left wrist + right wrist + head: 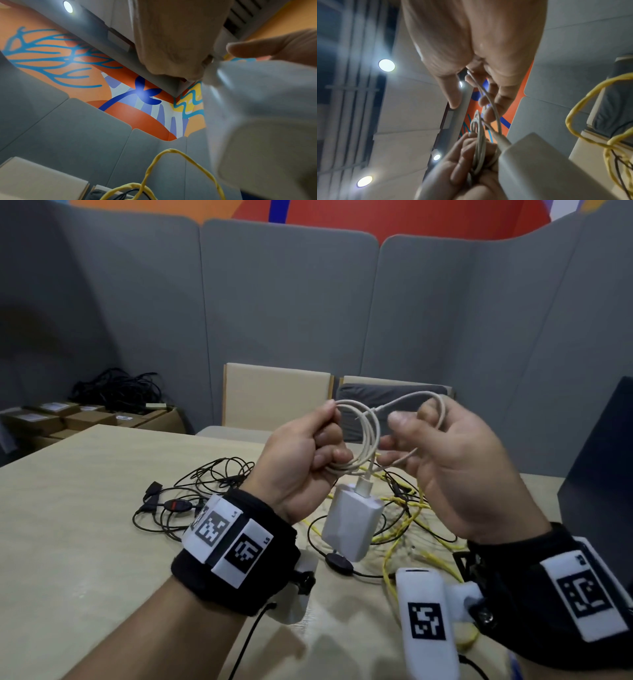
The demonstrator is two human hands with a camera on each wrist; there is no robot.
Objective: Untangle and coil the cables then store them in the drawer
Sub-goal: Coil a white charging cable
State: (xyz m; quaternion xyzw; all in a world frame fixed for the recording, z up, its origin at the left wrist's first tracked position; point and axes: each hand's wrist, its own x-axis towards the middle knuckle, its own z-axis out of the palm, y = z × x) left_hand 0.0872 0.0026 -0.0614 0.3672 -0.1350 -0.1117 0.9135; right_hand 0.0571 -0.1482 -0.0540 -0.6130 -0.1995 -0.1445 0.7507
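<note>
two hands up over the bench (85,491): left hand (301,460) grips white cable (368,436) coils, right hand (455,460) pinches the free end. risk: dangling charger (354,522) drags loops loose, or snags the yellow cable (404,529) below.

1. The white cable (371,433) passes out of sight inside the left hand (301,463)'s grip.
2. In the left wrist view, the white charger block (257,115) is a blur, cut off at 3 o'clock.
3. The yellow cable (411,518) tangle runs behind the right hand (455,470) and wrist.
4. The black cable (191,501) connectors are too small to identify.
</note>
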